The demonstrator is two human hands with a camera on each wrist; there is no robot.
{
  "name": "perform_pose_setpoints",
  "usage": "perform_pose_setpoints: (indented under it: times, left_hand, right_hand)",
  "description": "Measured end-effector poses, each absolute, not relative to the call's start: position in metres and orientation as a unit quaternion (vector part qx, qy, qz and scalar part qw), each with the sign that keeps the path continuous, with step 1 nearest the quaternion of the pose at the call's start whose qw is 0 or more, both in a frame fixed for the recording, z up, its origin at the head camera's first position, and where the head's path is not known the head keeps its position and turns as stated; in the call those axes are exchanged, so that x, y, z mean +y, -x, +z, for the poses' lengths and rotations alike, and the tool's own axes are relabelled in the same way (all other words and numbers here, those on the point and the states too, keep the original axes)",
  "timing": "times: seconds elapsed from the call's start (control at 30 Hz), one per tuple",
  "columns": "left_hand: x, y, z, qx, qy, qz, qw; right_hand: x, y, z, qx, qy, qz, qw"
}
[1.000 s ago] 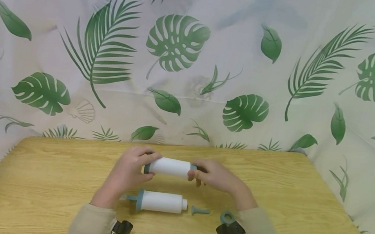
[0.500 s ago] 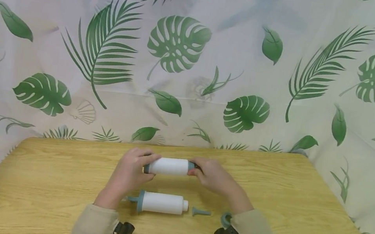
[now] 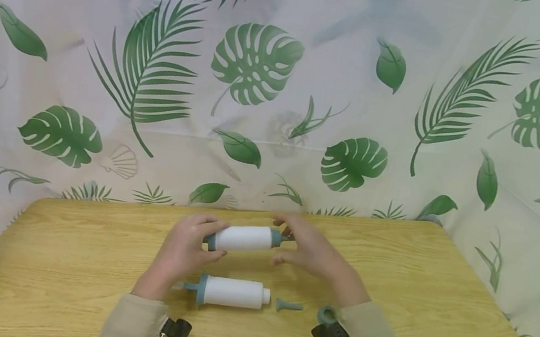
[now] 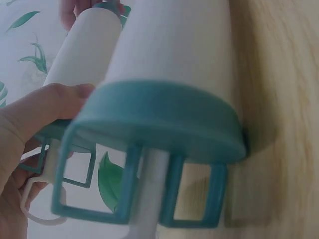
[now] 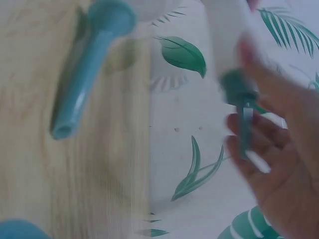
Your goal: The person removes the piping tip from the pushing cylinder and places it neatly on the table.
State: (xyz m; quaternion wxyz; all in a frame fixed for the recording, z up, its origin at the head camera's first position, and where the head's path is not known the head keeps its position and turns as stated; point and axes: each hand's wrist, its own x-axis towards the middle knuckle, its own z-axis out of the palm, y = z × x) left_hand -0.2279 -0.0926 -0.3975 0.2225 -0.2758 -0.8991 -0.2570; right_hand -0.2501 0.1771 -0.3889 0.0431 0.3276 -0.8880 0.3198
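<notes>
My left hand [image 3: 183,242] holds a white piping syringe [image 3: 242,238] by its teal handle end, raised above the table and tilted slightly up to the right. In the left wrist view, the thumb lies along the white barrel [image 4: 87,45] near the teal finger loops. My right hand [image 3: 311,248] is spread around the other end, where a teal collar [image 3: 275,237] carries a slim teal nozzle [image 5: 244,129]. Its thumb and fingers stand apart. A second white piping syringe [image 3: 233,292] lies below on the table, its plunger pointing left.
A loose teal nozzle [image 3: 289,305] lies right of the second syringe. Farther right is a teal ring [image 3: 326,314], partly covered by the right wrist camera [image 3: 330,334]. Behind the wooden table [image 3: 85,247] hangs a leaf-patterned cloth [image 3: 268,180].
My right hand has loosened from the collar and opened its fingers, uncovering the nozzle. The held syringe's right end has tipped up a little. The left hand keeps its hold.
</notes>
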Motion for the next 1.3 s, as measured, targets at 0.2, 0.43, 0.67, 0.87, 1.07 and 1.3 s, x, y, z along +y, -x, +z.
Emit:
perform_pose_setpoints:
  times: [0.2,0.43,0.67,0.87,1.07,1.3]
  left_hand:
    - [-0.095,0.231,-0.399,-0.892,0.301,-0.235,0.243]
    - [-0.096,0.233,-0.400,-0.890,0.307,-0.228,0.248]
    - [-0.095,0.233,-0.400,-0.891,0.303,-0.238,0.241]
    - [-0.094,0.232,-0.400,-0.893,0.302,-0.241,0.230]
    - [-0.093,0.232,-0.401,-0.892,0.299,-0.255,0.223]
    - [-0.092,0.230,-0.401,-0.892,0.287,-0.280,0.207]
  right_hand:
    - [0.184,0.253,-0.391,-0.886,-0.303,0.349,-0.038]
    - [0.187,0.256,-0.394,-0.876,-0.304,0.370,-0.052]
    - [0.190,0.257,-0.393,-0.864,-0.272,0.418,-0.076]
    - [0.190,0.259,-0.396,-0.840,-0.252,0.459,-0.143]
    - [0.193,0.260,-0.397,-0.821,-0.252,0.493,-0.138]
    - [0.198,0.258,-0.394,-0.799,-0.225,0.526,-0.184]
